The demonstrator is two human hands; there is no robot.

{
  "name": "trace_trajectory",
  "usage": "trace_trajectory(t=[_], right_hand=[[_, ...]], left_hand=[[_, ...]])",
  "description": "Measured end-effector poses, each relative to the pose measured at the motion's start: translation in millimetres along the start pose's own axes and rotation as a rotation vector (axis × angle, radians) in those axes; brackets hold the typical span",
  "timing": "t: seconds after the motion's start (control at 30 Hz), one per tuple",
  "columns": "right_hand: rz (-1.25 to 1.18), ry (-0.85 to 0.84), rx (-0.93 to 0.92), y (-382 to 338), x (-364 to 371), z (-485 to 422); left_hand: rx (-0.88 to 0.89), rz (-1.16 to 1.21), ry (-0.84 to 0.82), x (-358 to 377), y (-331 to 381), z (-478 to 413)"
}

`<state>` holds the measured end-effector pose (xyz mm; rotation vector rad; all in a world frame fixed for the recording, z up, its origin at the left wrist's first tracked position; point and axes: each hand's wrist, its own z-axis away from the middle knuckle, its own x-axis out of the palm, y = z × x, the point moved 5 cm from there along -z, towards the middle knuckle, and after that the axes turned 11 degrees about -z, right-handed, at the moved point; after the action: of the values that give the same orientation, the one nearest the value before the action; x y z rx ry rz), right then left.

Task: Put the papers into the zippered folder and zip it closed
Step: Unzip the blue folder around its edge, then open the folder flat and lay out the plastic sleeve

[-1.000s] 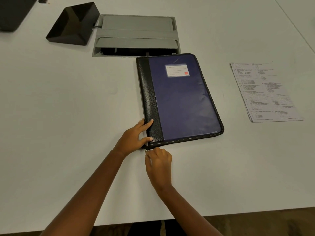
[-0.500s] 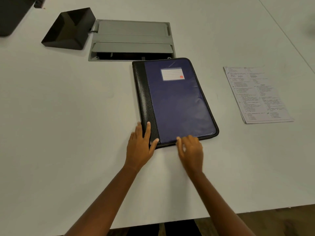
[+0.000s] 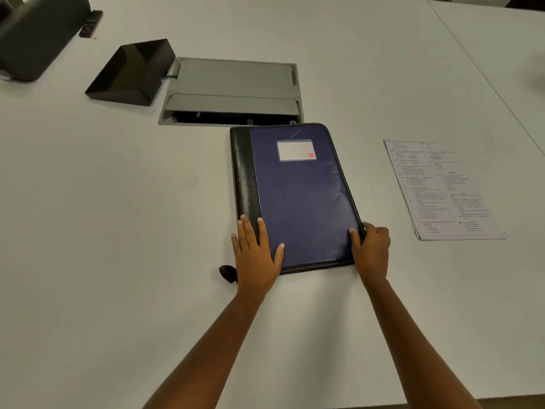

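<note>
While the printed papers [image 3: 442,188] are lying untouched on the white table [image 3: 118,231] at three o'clock of the blue zippered folder [image 3: 298,196], the left hand [image 3: 256,252] is pressing flat and spread on its near-left corner and the right hand [image 3: 372,249] is curling around its near-right corner, apparently working the zipper open, so filling and zipping are remaining.

One zippered folder [image 3: 298,196], blue with a black spine, lies on one white tabletop [image 3: 103,216] bearing one white label [image 3: 295,150] with a single red mark. One stack of printed papers [image 3: 442,188] sits to its right; the sheet count cannot be told. Two bare hands, left hand [image 3: 256,255] and right hand [image 3: 371,250], rest on the folder. One grey cable hatch [image 3: 233,91], one black angled box [image 3: 131,72], one dark bulky object [image 3: 35,33] and one small black tab [image 3: 227,273] complete the count.
</note>
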<state>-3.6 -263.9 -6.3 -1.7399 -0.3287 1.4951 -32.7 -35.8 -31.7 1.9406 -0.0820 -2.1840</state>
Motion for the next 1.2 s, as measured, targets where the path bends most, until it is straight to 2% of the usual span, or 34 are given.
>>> trace_trajectory(t=[0.23,0.37,0.6,0.77,0.87,0.97,1.1,1.2], right_hand=[[-0.253,-0.085,0.171,17,-5,-2],[-0.299,-0.143,0.256,28,-4,2],[-0.325,-0.194,0.301,34,-2,5],[-0.489,-0.202,0.339,24,-13,3],[-0.561,-0.145,0.304,2,-30,2],[-0.607,-0.115,0.207,-34,-50,3],[-0.589,-0.14,-0.011,-95,-68,15],[-0.598,-0.158,-0.169,-138,-75,31]], left_hand=[[-0.031,0.001,0.019,1,-2,0],[0.013,0.003,0.057,-8,-8,-1],[0.03,0.018,0.028,-9,-11,-5],[-0.028,-0.036,-0.021,-12,-5,-7],[-0.088,0.003,-0.06,-15,3,-16],[-0.104,0.167,-0.082,-32,17,-29],[-0.029,0.402,-0.093,-70,41,-41],[0.054,0.54,-0.034,-112,55,-46]])
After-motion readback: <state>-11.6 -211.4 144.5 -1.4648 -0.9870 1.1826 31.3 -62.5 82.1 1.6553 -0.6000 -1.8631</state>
